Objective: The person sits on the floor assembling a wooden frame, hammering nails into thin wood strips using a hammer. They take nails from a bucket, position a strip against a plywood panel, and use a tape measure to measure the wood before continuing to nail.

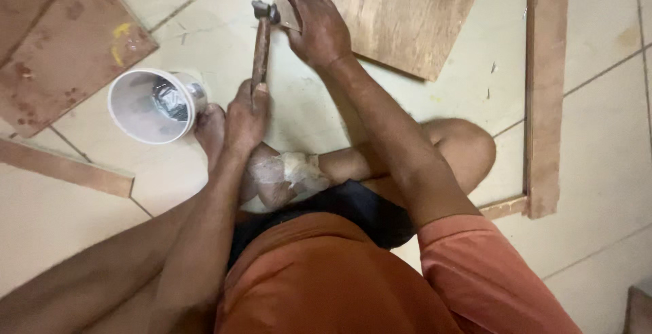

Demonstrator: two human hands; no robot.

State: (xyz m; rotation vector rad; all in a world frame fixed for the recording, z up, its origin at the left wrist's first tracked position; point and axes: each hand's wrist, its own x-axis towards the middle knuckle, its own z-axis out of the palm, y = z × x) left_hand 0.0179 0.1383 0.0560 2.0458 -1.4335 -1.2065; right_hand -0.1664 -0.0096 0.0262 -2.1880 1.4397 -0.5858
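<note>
Left hand (246, 118) closed on hammer (261, 38) handle, low end; head top-heavy, poised by board (401, 8) corner. Right hand (318, 25) flat, fingers spread, pinning board on floor. Board stiff, light, likely slides; press near corner. White cup (153, 106) left.

Left hand (246, 118) gripped a wooden-handled hammer (261, 45) while the right hand (316, 25) lay flat on a brown plywood board (407, 14), white plastic cup (153, 105) sitting nearby on the tiled floor (598, 144).

Wooden-handled hammer (261, 43) upright, head at plywood board's (401, 8) corner; board flat on tiles
</note>
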